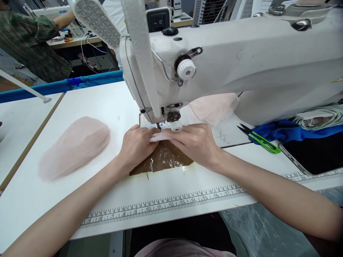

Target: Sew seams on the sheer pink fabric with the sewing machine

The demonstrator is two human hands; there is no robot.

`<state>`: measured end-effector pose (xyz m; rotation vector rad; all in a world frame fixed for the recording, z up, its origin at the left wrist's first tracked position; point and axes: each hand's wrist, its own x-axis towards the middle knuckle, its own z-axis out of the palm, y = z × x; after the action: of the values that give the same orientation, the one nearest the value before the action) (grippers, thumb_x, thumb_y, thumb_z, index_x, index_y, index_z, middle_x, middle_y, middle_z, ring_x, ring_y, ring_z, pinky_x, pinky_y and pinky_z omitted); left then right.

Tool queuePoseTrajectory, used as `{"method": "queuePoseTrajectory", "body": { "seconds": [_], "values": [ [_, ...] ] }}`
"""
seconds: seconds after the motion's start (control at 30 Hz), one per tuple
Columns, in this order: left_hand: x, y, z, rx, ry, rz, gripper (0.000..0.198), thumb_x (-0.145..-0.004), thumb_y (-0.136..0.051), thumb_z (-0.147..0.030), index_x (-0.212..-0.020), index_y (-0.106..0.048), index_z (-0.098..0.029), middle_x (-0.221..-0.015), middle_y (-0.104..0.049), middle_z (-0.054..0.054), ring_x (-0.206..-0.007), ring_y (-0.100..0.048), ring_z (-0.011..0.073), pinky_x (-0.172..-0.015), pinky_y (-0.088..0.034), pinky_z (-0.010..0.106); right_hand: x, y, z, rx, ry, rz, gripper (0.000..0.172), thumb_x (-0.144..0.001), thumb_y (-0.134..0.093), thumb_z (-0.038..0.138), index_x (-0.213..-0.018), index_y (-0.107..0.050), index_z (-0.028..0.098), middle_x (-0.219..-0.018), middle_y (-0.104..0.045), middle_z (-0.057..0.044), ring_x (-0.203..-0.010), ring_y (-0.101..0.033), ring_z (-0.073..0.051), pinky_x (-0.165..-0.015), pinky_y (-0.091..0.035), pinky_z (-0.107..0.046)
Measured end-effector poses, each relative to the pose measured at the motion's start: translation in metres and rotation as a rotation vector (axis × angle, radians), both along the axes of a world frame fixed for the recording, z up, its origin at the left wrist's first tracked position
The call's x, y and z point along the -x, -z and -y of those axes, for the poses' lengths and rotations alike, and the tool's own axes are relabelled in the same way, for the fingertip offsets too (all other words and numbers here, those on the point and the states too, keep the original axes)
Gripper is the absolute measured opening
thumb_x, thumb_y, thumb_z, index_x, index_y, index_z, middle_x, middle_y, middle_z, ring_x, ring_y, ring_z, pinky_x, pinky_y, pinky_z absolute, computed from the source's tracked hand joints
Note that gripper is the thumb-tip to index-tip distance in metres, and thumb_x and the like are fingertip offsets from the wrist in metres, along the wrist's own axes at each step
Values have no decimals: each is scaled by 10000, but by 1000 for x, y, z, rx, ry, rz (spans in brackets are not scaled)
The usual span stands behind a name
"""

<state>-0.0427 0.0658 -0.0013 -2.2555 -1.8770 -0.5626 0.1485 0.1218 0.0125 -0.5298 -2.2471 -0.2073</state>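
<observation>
My left hand and my right hand rest side by side in front of the needle of a white sewing machine. Between their fingertips both pinch a small pale pink fabric piece, which lies just below the presser foot. Under the hands a patch of brown tape covers the table. A stack of sheer pink fabric pieces lies to the left of my left hand.
More pink fabric lies behind the machine arm. Green-handled thread snips, blue cloth and a phone are at the right. A printed ruler runs along the white table's front edge. Another person in a plaid shirt stands at the back left.
</observation>
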Motion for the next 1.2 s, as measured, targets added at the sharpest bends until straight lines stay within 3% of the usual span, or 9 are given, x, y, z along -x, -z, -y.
{"method": "queuePoseTrajectory", "body": {
  "seconds": [0.23, 0.33, 0.43, 0.57, 0.67, 0.97, 1.1, 1.2],
  "values": [
    [-4, -2, 3, -94, 60, 79, 154, -749, -519, -232, -748, -667, -191, -466, -485, -45, -452, -326, 115, -548, -334, 270, 1, 2, -1, 17, 15, 18, 275, -946, -471, 202, -841, -722, 237, -515, -574, 61, -442, -408, -56, -444, -226, -212],
    [-4, -10, 4, -73, 115, 151, 229, -746, -452, -201, -518, -466, -196, -433, -375, -55, -446, -258, 106, -537, -311, 275, 1, 3, -2, 38, 13, 27, 265, -953, -469, 217, -897, -725, 260, -513, -564, 65, -434, -396, -53, -441, -215, -209],
    [-5, -15, 4, -41, 132, 169, 309, -768, -446, -227, -484, -326, -202, -432, -336, -58, -439, -237, 98, -533, -305, 277, 2, 4, -3, 53, 18, 21, 260, -956, -473, 239, -914, -728, 269, -510, -557, 63, -434, -399, -54, -438, -210, -210],
    [-5, -12, 3, 51, 50, 82, 295, -778, -576, -394, -568, -495, -203, -445, -456, -39, -479, -343, 126, -526, -305, 276, 1, 5, -3, 62, 16, 24, 275, -958, -472, 252, -872, -734, 252, -510, -563, 55, -447, -420, -55, -440, -210, -211],
    [-5, -8, 3, 36, -31, 82, 214, -785, -582, -392, -667, -601, -214, -468, -531, -27, -505, -376, 147, -535, -319, 278, 1, 4, -2, 68, 20, 26, 270, -958, -468, 245, -897, -731, 251, -517, -576, 56, -446, -422, -57, -444, -212, -215],
    [-8, -22, 9, 118, 58, 183, 258, -761, -486, -242, -523, -392, -208, -424, -362, -58, -476, -321, 116, -576, -343, 292, 1, 2, -2, 93, 14, 50, 281, -950, -466, 221, -886, -739, 241, -527, -599, 46, -441, -439, -59, -432, -210, -213],
    [-4, -30, 13, 238, 85, 347, 342, -837, -448, -235, -517, -329, -200, -480, -270, -65, -488, -246, 100, -570, -319, 287, 0, 0, -1, 181, -11, 97, 283, -946, -466, 207, -864, -736, 210, -560, -641, 30, -479, -500, -67, -439, -223, -210],
    [-1, -33, 17, 309, 138, 418, 388, -904, -407, -242, -523, -355, -188, -538, -291, -52, -504, -272, 97, -557, -304, 283, -2, -3, 3, 280, -41, 130, 256, -938, -484, 194, -879, -734, 201, -631, -690, 24, -526, -565, -78, -451, -253, -214]
  ]
}}
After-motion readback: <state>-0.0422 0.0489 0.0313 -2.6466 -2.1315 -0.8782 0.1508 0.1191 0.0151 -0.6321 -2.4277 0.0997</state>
